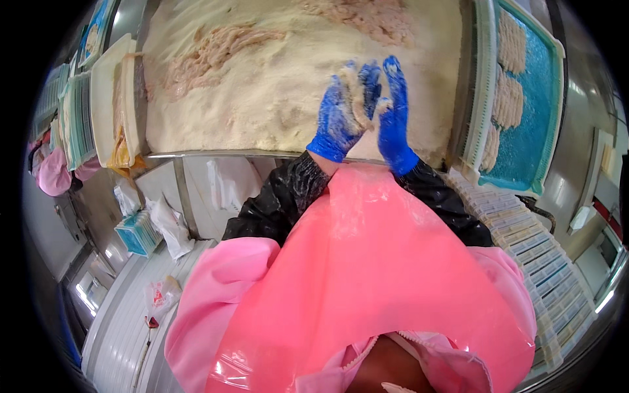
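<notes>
My left hand point(337, 118), in a blue glove smeared with crumbs, is closed on a pale breaded meat strip point(356, 98) over the breading bed. My right hand point(396, 111), also gloved, is held upright beside the strip with its fingers stretched out and some coating on its thumb. Whether its palm touches the strip is hard to tell. Beneath both hands lies a wide bed of pale crumbs point(275, 118) in a metal-edged trough, with raw meat pieces point(213, 56) lying in it at the upper left and more at the top.
Right of the trough, a tray point(531, 124) with a blue liner holds several rows of coated strips. White and teal trays point(105, 98) stand at the left. Below are a slatted rack point(524, 255), white bags point(170, 226) and a metal surface point(124, 308).
</notes>
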The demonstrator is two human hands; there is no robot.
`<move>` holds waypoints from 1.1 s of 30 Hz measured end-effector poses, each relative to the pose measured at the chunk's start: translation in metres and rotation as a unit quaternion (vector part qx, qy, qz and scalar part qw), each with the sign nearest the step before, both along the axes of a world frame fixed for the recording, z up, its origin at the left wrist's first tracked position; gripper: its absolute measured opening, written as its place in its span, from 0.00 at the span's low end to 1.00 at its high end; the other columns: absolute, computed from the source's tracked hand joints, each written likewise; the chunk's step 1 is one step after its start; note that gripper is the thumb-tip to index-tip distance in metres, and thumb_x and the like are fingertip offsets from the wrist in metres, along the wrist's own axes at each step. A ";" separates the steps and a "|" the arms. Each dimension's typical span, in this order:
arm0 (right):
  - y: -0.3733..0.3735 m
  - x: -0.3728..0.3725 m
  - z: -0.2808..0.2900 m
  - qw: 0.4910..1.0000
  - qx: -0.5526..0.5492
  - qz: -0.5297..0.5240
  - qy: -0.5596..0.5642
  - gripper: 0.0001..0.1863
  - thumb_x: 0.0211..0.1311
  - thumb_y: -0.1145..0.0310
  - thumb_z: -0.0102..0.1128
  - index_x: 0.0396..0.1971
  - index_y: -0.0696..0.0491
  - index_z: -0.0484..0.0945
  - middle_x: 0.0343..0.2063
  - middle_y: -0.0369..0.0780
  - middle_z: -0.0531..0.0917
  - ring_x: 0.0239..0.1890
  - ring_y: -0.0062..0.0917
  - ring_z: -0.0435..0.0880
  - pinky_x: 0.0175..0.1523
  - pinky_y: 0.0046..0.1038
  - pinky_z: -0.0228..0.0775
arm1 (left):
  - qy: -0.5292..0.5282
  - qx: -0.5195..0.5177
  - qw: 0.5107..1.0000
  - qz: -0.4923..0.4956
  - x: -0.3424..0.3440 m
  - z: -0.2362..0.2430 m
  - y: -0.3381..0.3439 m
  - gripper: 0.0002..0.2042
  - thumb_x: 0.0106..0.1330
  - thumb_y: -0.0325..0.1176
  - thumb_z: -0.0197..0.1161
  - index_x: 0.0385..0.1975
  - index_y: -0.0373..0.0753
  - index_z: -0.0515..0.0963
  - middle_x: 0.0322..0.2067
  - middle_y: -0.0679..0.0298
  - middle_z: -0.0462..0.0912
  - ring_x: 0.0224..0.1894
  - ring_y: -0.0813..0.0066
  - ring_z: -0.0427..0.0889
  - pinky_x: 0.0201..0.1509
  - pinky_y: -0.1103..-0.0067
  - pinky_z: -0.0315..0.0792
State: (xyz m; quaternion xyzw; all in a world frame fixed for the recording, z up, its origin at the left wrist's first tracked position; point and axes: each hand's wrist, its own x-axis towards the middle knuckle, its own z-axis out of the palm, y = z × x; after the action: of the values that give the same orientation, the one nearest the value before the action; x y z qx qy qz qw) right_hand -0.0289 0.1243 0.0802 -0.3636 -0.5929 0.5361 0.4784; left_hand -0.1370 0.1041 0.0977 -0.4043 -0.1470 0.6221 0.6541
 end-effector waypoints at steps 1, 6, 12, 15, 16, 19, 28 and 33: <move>0.001 -0.006 -0.003 1.000 -0.002 0.001 0.026 0.31 0.62 0.55 0.48 0.61 0.57 0.56 0.61 0.45 0.59 0.64 0.32 0.56 0.66 0.30 0.45 | 0.264 -0.005 0.961 -0.086 0.017 -0.003 0.002 0.24 0.71 0.41 0.40 0.63 0.39 0.51 0.63 0.62 0.55 0.63 0.72 0.57 0.66 0.78 0.51; 0.008 0.026 0.014 0.951 -0.137 0.101 0.260 0.40 0.63 0.41 0.34 0.65 0.54 0.43 0.65 0.44 0.50 0.67 0.30 0.47 0.69 0.30 0.34 | 0.634 -0.013 0.770 -0.068 0.079 0.002 0.017 0.23 0.71 0.42 0.41 0.63 0.39 0.55 0.60 0.65 0.60 0.59 0.78 0.60 0.62 0.81 0.55; 0.021 0.073 0.037 0.963 -0.105 0.070 0.239 0.34 0.67 0.51 0.38 0.65 0.56 0.43 0.65 0.42 0.50 0.67 0.28 0.49 0.68 0.28 0.38 | 0.631 0.001 0.772 -0.074 0.126 0.016 0.025 0.23 0.71 0.41 0.40 0.64 0.39 0.53 0.60 0.66 0.60 0.59 0.79 0.61 0.63 0.81 0.54; 0.030 0.099 0.020 0.980 -0.089 0.022 0.178 0.33 0.66 0.59 0.43 0.65 0.58 0.46 0.65 0.42 0.52 0.66 0.27 0.50 0.67 0.27 0.40 | 0.644 0.029 0.759 -0.090 0.148 0.015 0.035 0.24 0.72 0.40 0.38 0.64 0.39 0.49 0.62 0.66 0.55 0.62 0.79 0.55 0.65 0.81 0.49; 0.033 0.106 0.026 0.974 -0.085 0.024 0.209 0.33 0.66 0.59 0.43 0.65 0.58 0.46 0.65 0.42 0.53 0.66 0.27 0.51 0.67 0.27 0.40 | 0.661 0.038 0.745 -0.083 0.156 0.012 0.039 0.24 0.72 0.39 0.36 0.65 0.38 0.46 0.65 0.65 0.50 0.65 0.78 0.49 0.66 0.81 0.44; 0.038 0.131 0.048 0.985 -0.036 0.018 0.166 0.33 0.66 0.58 0.43 0.64 0.58 0.46 0.65 0.42 0.52 0.66 0.27 0.50 0.67 0.28 0.40 | 0.660 0.036 0.745 -0.082 0.181 0.023 0.039 0.24 0.72 0.40 0.40 0.64 0.38 0.52 0.61 0.66 0.59 0.58 0.80 0.61 0.62 0.83 0.54; 0.070 0.237 0.066 0.969 -0.166 -0.097 0.154 0.28 0.69 0.55 0.30 0.62 0.58 0.54 0.59 0.44 0.63 0.62 0.27 0.59 0.66 0.26 0.46 | 0.707 0.115 0.696 -0.054 0.252 0.051 0.084 0.24 0.72 0.37 0.39 0.64 0.38 0.48 0.65 0.61 0.48 0.66 0.72 0.50 0.67 0.78 0.47; 0.141 0.324 0.016 0.950 -0.164 -0.074 0.257 0.31 0.68 0.49 0.29 0.63 0.56 0.53 0.62 0.45 0.59 0.64 0.32 0.56 0.68 0.30 0.41 | 0.663 0.034 0.747 -0.044 0.233 0.038 0.101 0.19 0.70 0.40 0.41 0.57 0.38 0.61 0.58 0.59 0.64 0.58 0.69 0.65 0.61 0.76 0.60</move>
State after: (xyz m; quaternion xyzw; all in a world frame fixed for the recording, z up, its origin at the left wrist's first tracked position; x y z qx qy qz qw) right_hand 0.2951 0.2656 0.0961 -0.3299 -0.3252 0.6643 0.5865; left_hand 0.0959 0.2055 0.1357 0.1260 0.3208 0.6984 0.6272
